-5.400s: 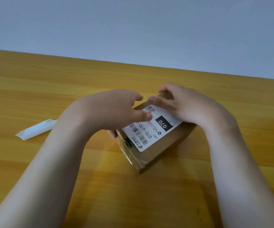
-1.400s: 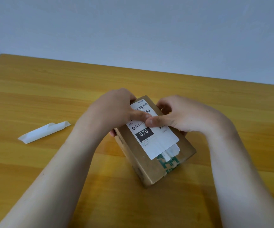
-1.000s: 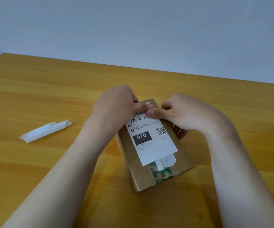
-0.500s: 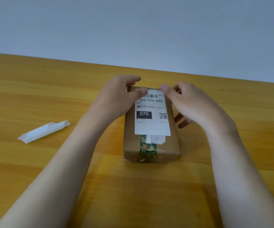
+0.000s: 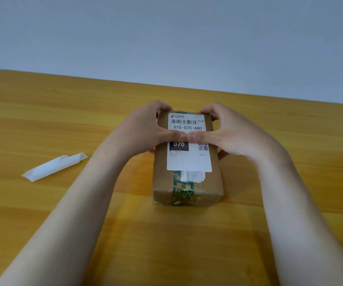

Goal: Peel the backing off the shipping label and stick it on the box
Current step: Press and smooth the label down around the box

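Note:
A brown cardboard box (image 5: 214, 180) with green printed tape lies lengthwise on the wooden table (image 5: 63, 120). The white shipping label (image 5: 189, 162) lies flat on the box's top, barcode end far from me. My left hand (image 5: 139, 129) clasps the box's left side and far corner, its thumb laid across the label. My right hand (image 5: 234, 131) mirrors it on the right side. The two thumb tips meet at the label's middle.
The peeled white backing paper (image 5: 53, 167), curled into a loose roll, lies on the table to the left of my left forearm. A pale wall rises behind the table's far edge.
The box has turned square to me since a second ago. Both hands' fingers went to the box's far corners, and the thumbs slid down from the label's far edge to its middle.

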Tool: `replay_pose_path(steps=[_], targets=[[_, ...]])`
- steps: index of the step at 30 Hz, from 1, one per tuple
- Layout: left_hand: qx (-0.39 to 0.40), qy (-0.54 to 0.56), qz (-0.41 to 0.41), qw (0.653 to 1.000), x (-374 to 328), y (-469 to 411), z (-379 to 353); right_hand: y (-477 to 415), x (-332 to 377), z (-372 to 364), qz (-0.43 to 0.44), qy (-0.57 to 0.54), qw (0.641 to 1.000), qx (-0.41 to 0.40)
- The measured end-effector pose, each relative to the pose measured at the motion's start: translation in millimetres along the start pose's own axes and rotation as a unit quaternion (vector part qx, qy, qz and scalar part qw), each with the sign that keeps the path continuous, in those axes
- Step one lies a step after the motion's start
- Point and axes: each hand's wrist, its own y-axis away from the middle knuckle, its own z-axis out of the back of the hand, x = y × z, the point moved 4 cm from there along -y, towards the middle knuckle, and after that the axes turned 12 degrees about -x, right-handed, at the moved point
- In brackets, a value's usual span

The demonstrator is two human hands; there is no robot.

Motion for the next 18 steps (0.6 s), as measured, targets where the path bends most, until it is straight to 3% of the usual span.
replay_pose_path(steps=[10, 18], targets=[[-0.058, 0.029, 0.005, 0.998, 0.1, -1.5, -3.7, -6.2, -4.0, 0.3, -0.015, -0.013, 0.997, -0.073], [-0.144, -0.049, -0.042, 0.987, 1.8, -6.3, -6.3, -5.9, 0.5, -1.5, 0.002, -0.009, 0.993, -0.116]])
